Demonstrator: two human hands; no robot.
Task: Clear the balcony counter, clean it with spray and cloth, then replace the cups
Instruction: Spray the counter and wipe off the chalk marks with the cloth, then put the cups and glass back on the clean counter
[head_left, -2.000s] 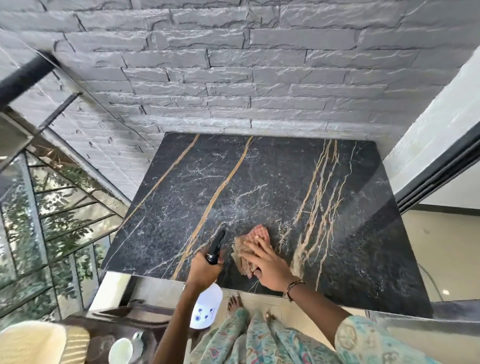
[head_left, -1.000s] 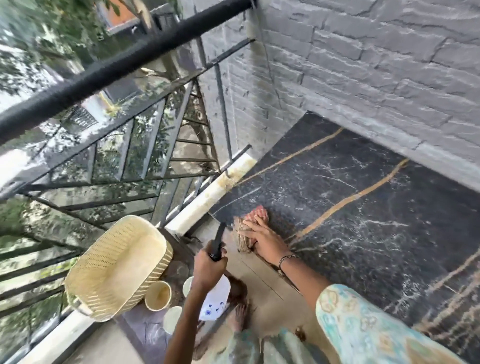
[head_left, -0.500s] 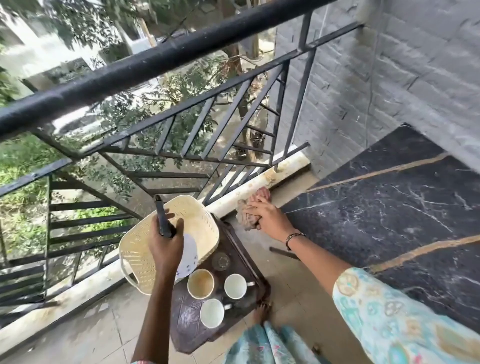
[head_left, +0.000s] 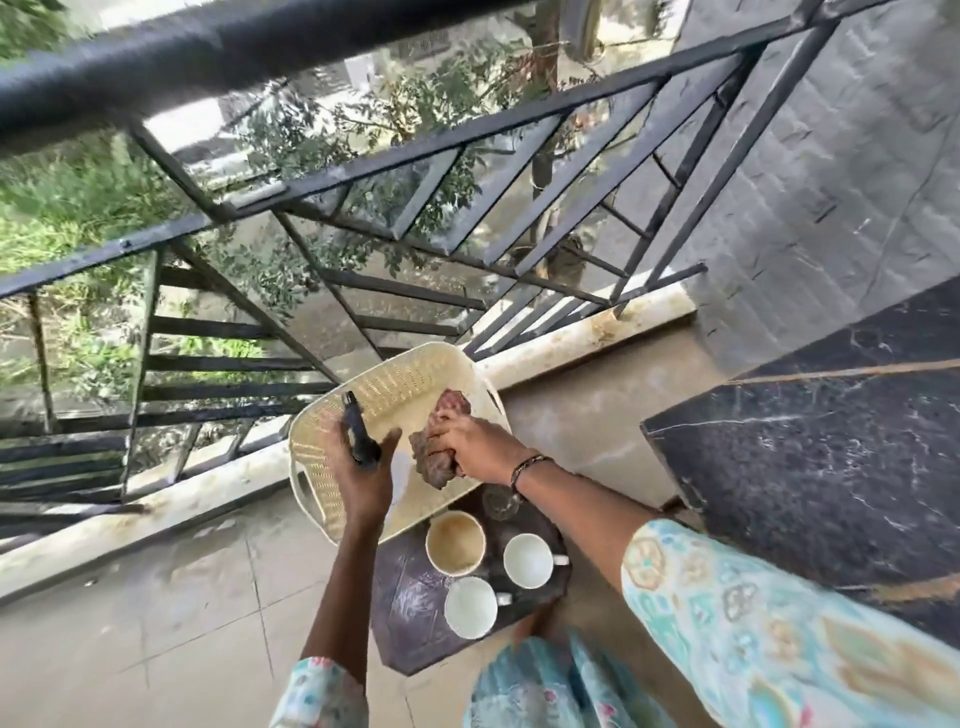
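Low dark surface (head_left: 415, 613) beside the balcony railing, loaded.
Cream woven basket (head_left: 332, 467) occupies the far end; three cups (head_left: 455, 543) cluster at the near end, two white, one stained inside; a clear glass (head_left: 497, 503) stands between basket and cups.

Mid-frame, my left hand (head_left: 363, 478) gripped the spray (head_left: 358, 434) and my right hand (head_left: 470, 447) the cloth (head_left: 434, 457) over the basket (head_left: 384, 384); cups (head_left: 454, 543) sat below.

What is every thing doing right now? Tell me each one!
left hand: grips the spray bottle
spray bottle: held over the basket
right hand: grips the cloth
cloth: bunched, over the basket
basket: tilted
three cups: upright on the stool, look empty
counter: bare
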